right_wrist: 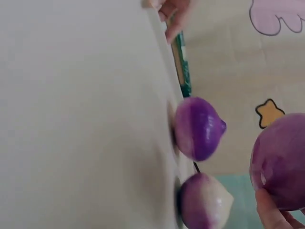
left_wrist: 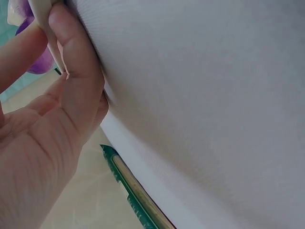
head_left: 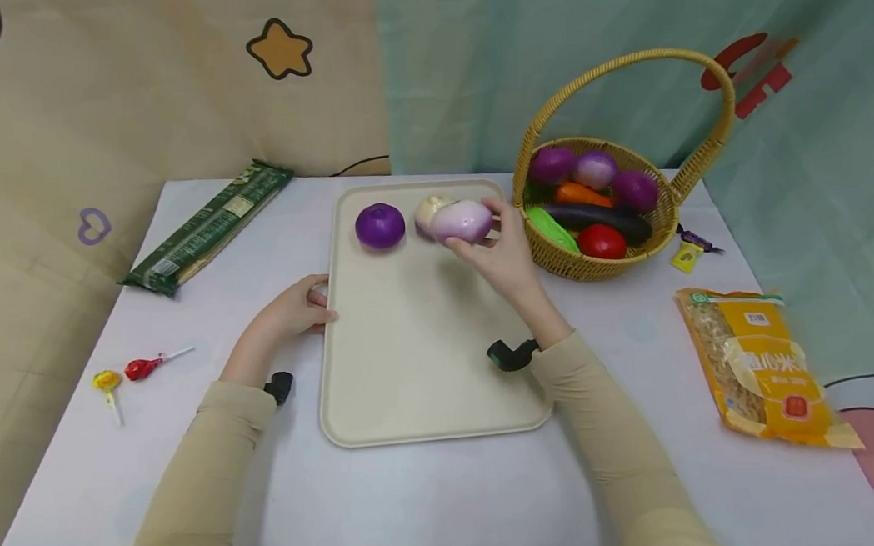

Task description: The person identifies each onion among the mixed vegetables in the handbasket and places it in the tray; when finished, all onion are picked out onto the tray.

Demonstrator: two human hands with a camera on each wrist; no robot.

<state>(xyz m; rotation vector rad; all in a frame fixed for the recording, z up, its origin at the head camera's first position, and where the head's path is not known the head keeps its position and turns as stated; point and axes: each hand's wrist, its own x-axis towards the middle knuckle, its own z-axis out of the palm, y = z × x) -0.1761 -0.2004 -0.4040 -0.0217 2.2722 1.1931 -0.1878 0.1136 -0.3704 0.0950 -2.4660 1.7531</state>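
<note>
Pale purple-and-white onion, round and glossy, pinched in right hand fingertips over tray upper right, just beside a whitish onion and near a dark purple onion. Left hand curled round tray's left rim; lower tray bare. Basket at right: onions, carrot, eggplant, tomato, green vegetable.

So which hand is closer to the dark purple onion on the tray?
Right. The right hand holds a pale onion just beside the dark purple onion. The left hand grips the tray edge, lower down and farther away.
</note>
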